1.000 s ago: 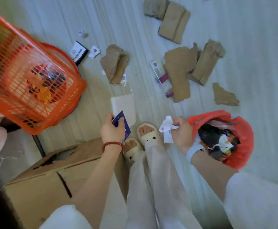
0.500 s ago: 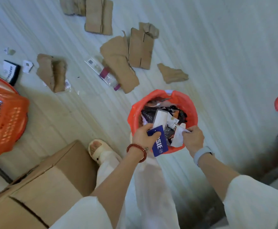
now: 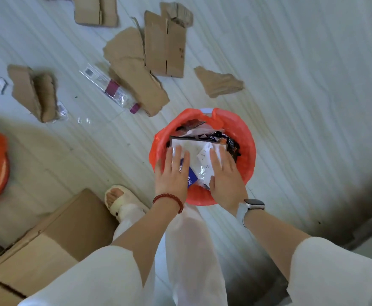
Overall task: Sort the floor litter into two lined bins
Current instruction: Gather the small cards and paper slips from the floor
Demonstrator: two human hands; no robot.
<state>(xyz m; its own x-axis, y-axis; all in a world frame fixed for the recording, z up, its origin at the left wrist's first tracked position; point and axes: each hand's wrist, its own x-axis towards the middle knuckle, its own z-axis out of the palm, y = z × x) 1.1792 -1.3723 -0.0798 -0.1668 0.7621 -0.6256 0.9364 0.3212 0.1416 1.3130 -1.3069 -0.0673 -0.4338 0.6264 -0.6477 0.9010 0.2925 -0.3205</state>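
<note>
Both hands, left hand (image 3: 173, 173) and right hand (image 3: 224, 175), now flat, fingers apart, press released litter into the red-lined bin (image 3: 247, 138); cardboard (image 3: 136, 69) at eleven o'clock awaits.

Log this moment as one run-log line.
left hand: open, on blue packet | right hand: open, on white paper | both inside red-lined bin | cardboard scraps: on floor

Person in loose white top w/ wide elbow-length sleeves (image 3: 339, 270) and pale, slightly sheer trousers (image 3: 194, 250). Red bead bracelet (image 3: 169, 198) on left wrist, watch (image 3: 252, 205) w/ pale grey strap on right. Cream open-toe slipper (image 3: 116, 200) on one foot.
</note>
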